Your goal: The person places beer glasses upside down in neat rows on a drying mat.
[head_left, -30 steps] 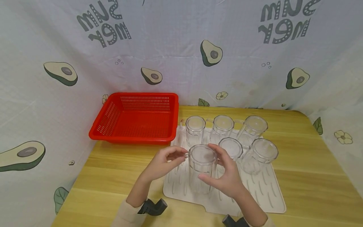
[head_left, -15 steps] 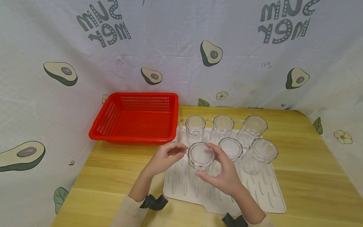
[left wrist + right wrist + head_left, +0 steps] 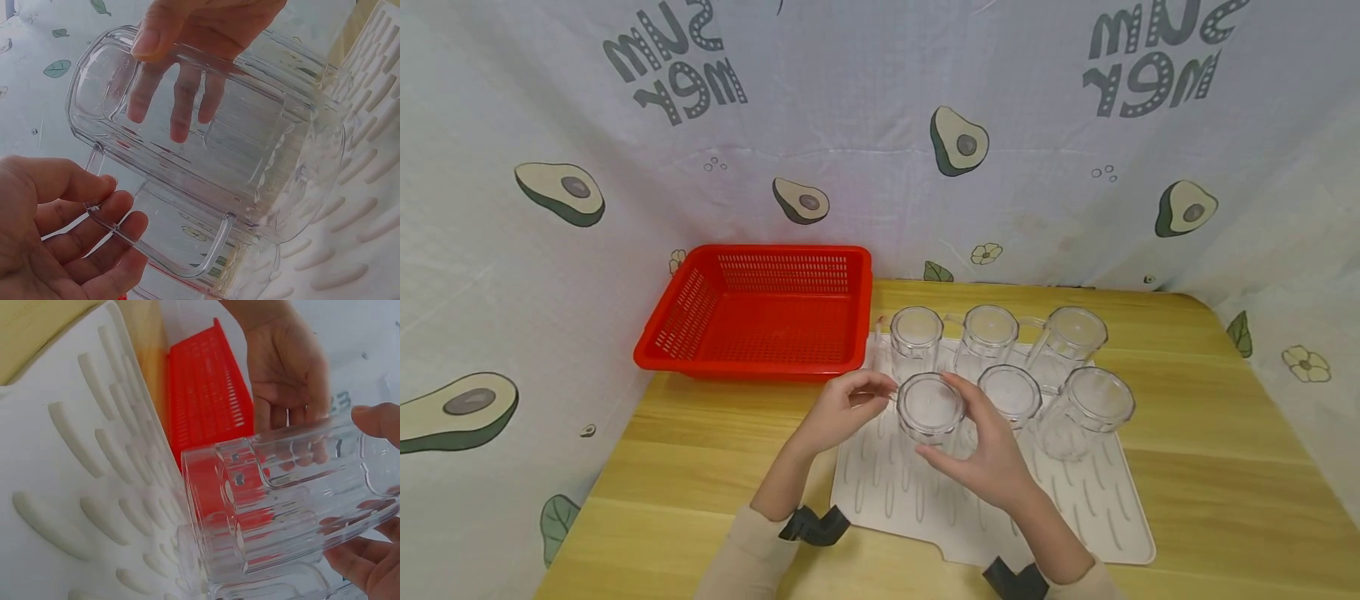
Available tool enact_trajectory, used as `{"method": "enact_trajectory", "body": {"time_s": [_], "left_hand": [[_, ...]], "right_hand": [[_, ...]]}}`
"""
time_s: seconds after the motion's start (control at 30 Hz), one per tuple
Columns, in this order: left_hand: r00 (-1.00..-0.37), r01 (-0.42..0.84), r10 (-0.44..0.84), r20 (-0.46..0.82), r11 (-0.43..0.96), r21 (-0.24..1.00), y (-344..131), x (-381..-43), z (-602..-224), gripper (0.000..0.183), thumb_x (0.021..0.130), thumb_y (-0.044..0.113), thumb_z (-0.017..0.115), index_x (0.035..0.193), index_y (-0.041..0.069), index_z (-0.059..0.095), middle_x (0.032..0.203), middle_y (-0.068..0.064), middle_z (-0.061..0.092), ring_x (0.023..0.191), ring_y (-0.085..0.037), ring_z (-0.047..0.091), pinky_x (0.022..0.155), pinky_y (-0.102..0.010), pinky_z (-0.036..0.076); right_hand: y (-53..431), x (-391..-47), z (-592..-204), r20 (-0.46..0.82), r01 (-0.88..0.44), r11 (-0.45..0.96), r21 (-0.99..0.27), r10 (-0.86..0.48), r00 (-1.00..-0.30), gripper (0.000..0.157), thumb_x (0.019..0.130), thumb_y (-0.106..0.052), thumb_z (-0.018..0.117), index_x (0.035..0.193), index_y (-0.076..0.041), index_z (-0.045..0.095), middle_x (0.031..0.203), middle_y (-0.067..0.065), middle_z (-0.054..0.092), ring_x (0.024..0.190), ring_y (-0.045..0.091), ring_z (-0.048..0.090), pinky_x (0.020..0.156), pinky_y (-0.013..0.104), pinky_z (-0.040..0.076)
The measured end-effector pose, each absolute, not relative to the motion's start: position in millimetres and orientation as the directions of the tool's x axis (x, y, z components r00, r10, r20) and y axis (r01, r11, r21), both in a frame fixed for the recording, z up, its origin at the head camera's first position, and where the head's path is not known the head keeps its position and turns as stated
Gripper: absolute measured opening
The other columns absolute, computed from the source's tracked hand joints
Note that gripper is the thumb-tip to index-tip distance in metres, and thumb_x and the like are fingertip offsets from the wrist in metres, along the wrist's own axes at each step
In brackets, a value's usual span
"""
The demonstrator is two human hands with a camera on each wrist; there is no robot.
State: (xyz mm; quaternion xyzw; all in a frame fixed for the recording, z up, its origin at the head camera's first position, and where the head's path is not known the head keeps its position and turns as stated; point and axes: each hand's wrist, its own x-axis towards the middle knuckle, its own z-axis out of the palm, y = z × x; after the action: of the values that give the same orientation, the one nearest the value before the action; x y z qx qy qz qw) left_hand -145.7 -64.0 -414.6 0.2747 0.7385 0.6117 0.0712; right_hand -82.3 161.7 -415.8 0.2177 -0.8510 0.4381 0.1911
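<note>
A clear glass mug (image 3: 931,404) is upside down over the front left of the white drying mat (image 3: 917,517). My left hand (image 3: 850,408) holds its handle on the left side, with the fingers curled round the handle (image 3: 203,259) in the left wrist view. My right hand (image 3: 992,454) grips the mug's body near its upturned base, thumb on the near side and fingers on the far side. In the right wrist view, the mug's rim (image 3: 194,515) is right at the ridged mat surface.
Several more upturned glass mugs stand on the mat: a back row with a left mug (image 3: 916,329), a middle mug (image 3: 990,329) and a right mug (image 3: 1075,333), then two nearer mugs, one (image 3: 1010,392) beside my right hand. A red plastic basket (image 3: 760,367) sits back left on the wooden table (image 3: 1225,467).
The mug has shifted slightly back and left, and less of its side shows in the head view. Both hands have moved with it and keep their hold. The other mugs stay put.
</note>
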Motion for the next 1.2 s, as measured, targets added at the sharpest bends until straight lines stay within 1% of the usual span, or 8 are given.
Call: {"method": "enact_trajectory", "body": {"time_s": [0.13,0.23,0.33,0.47,0.6,0.77,1.0,1.2], "left_hand": [[-0.845,0.314,0.483,0.229,0.101,0.944,-62.4,-148.0,-418.4,0.021,0.092,-0.002,0.058,0.111,-0.008,0.064,0.108,-0.019,0.065,0.099,-0.032,0.063,0.091,-0.033,0.051],[-0.852,0.317,0.470,0.229,0.115,0.941,-60.8,-149.5,-421.7,0.020,0.092,-0.002,0.057,0.111,-0.007,0.064,0.108,-0.019,0.065,0.100,-0.031,0.063,0.092,-0.032,0.051],[-0.864,0.339,0.448,0.228,0.185,0.922,-58.1,-151.1,-425.1,0.020,0.092,-0.003,0.056,0.110,-0.004,0.066,0.107,-0.015,0.067,0.099,-0.027,0.064,0.092,-0.032,0.051],[-0.872,0.373,0.431,0.231,0.282,0.884,-55.5,-151.8,-427.8,0.021,0.092,-0.004,0.055,0.109,-0.001,0.067,0.106,-0.015,0.067,0.098,-0.025,0.064,0.092,-0.036,0.051],[-0.877,0.381,0.424,0.228,0.324,0.866,-54.0,-151.0,-427.3,0.022,0.092,-0.004,0.054,0.109,-0.001,0.067,0.107,-0.016,0.067,0.098,-0.025,0.064,0.093,-0.039,0.051],[-0.885,0.379,0.408,0.225,0.349,0.857,-53.3,-150.7,-427.3,0.021,0.092,-0.004,0.055,0.108,0.000,0.068,0.106,-0.011,0.068,0.097,-0.024,0.064,0.092,-0.039,0.051],[-0.890,0.357,0.409,0.203,0.346,0.868,-54.5,-152.3,-430.1,0.021,0.092,-0.003,0.054,0.110,-0.003,0.066,0.108,-0.015,0.067,0.099,-0.025,0.063,0.093,-0.039,0.050],[-0.888,0.342,0.420,0.185,0.336,0.878,-56.2,-153.6,-432.4,0.022,0.093,-0.003,0.054,0.111,-0.004,0.065,0.110,-0.017,0.066,0.100,-0.027,0.063,0.094,-0.040,0.050]], "right_hand": [[160.2,-84.4,-419.3,0.538,-0.553,0.540,-0.635,-0.205,-0.818,0.092,0.063,-0.011,0.088,0.143,-0.006,0.043,0.135,0.011,0.054,0.114,0.023,0.055,0.083,0.038,0.052],[159.0,-85.7,-421.1,0.535,-0.546,0.555,-0.628,-0.200,-0.820,0.092,0.063,-0.012,0.089,0.142,-0.005,0.042,0.133,0.013,0.054,0.111,0.023,0.055,0.080,0.041,0.053],[157.6,-86.7,-423.6,0.513,-0.518,0.577,-0.631,-0.190,-0.837,0.092,0.063,-0.014,0.089,0.142,-0.004,0.042,0.134,0.013,0.054,0.111,0.023,0.055,0.081,0.044,0.052],[155.2,-87.6,-428.0,0.488,-0.485,0.595,-0.641,-0.172,-0.856,0.090,0.066,-0.016,0.089,0.142,-0.004,0.042,0.134,0.014,0.054,0.108,0.025,0.057,0.080,0.047,0.053],[153.8,-88.4,-431.1,0.471,-0.462,0.593,-0.660,-0.153,-0.869,0.088,0.068,-0.016,0.088,0.141,-0.003,0.042,0.133,0.015,0.054,0.105,0.026,0.058,0.078,0.049,0.053],[153.2,-88.4,-433.1,0.446,-0.435,0.590,-0.680,-0.139,-0.884,0.087,0.069,-0.016,0.088,0.142,-0.004,0.042,0.134,0.015,0.054,0.109,0.029,0.058,0.081,0.049,0.053],[152.6,-89.5,-434.4,0.434,-0.427,0.591,-0.685,-0.140,-0.890,0.088,0.069,-0.018,0.088,0.142,-0.003,0.041,0.135,0.016,0.053,0.110,0.031,0.058,0.082,0.048,0.054],[153.1,-90.5,-435.7,0.411,-0.410,0.590,-0.695,-0.142,-0.901,0.089,0.070,-0.018,0.088,0.143,-0.003,0.040,0.139,0.016,0.050,0.120,0.032,0.053,0.086,0.048,0.052]]}}
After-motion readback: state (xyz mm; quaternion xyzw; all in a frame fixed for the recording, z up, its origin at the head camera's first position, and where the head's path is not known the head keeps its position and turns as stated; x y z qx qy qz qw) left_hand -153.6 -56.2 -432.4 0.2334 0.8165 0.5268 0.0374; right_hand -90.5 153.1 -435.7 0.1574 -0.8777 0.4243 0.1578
